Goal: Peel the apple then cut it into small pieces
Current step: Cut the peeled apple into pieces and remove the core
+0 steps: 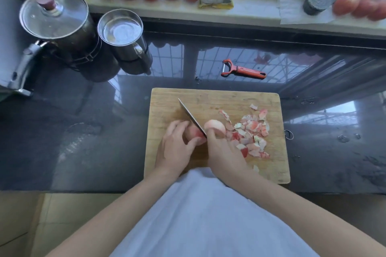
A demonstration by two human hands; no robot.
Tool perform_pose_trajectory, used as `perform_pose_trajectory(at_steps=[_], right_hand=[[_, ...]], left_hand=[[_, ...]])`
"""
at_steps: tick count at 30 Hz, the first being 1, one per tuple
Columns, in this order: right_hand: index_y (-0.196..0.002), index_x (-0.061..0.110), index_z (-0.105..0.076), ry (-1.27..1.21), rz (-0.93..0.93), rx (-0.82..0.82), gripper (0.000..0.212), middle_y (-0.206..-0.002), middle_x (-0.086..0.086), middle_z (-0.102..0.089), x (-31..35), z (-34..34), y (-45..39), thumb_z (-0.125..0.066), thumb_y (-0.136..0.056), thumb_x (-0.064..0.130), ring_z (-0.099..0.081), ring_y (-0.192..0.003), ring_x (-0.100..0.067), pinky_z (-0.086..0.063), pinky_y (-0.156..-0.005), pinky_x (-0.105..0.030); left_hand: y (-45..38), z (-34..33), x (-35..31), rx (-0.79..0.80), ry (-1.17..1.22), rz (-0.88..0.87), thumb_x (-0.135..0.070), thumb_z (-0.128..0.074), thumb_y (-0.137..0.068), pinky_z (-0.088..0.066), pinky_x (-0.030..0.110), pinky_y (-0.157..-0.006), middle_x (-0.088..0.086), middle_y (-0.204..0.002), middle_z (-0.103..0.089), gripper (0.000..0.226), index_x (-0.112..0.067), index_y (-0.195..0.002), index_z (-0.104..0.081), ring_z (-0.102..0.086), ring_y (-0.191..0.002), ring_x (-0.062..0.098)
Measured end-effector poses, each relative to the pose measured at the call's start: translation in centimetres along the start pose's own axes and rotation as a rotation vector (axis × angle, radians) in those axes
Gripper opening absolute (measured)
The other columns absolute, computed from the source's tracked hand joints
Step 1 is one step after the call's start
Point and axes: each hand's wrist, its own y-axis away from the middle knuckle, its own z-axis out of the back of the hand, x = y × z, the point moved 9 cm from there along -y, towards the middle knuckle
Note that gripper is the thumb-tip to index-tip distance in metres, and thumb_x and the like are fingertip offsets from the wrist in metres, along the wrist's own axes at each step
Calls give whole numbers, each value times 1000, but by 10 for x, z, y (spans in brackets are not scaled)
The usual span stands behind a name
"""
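Right, the dark bench carries a wooden cutting board at its near edge, and that's where it's all happening. Back at the bench's far left corner stands a lidded pot with a steel cup touching it. Just beyond the board's far edge lies the red peeler. Peelings are heaped towards the board's right side. Mid-board, the peeled apple is in two halves: the left hand curls round one, the right hand grips the knife, blade down between them, pointing to the far left corner.
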Motion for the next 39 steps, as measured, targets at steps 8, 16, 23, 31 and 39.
perform_pose_trajectory(at_steps=[8, 16, 23, 31, 39], right_hand=[[-107, 15, -34, 17, 13, -37, 29, -91, -16, -66, -11, -15, -7, -37, -86, -6, -62, -88, -40, -33, -62, -40], [-125, 22, -34, -246, -36, -161, 36, -82, -7, -59, -45, -6, 6, -44, -95, 5, -53, -71, -33, -34, -54, -38], [-104, 27, -35, -353, -195, -193, 14, -91, -7, -63, -86, 2, 20, -44, -99, 19, -58, -84, -35, -51, -74, -50], [-100, 24, -36, -391, -209, -119, 11, -77, 2, -56, -80, -14, 23, -47, -101, 23, -57, -73, -26, -46, -63, -40], [-110, 22, -56, -961, -201, -122, 24, -60, -18, -54, -85, 5, 23, -52, -92, 6, -44, -39, -26, -42, -44, -33]], left_hand=[[2, -13, 13, 28, -49, -11, -33, -80, -87, -40, 26, -98, -11, -140, -47, 67, -25, -145, -48, -48, -127, 11], [-12, -24, 7, 109, -139, -32, -30, -77, -87, -43, 37, -105, -4, -141, -45, 74, -27, -151, -39, -45, -132, 21], [9, 7, 40, -15, -117, 73, -47, -82, -80, -50, 41, -87, -15, -109, -55, 55, -37, -116, -41, -56, -102, 17], [27, 13, 56, -7, -130, 83, -31, -86, -77, -42, 45, -105, -17, -114, -49, 65, -31, -127, -44, -45, -121, 18], [38, 15, 0, -149, -314, -394, -12, -64, -92, -45, 53, -104, 4, -143, -53, 54, -18, -145, -53, -45, -129, 28]])
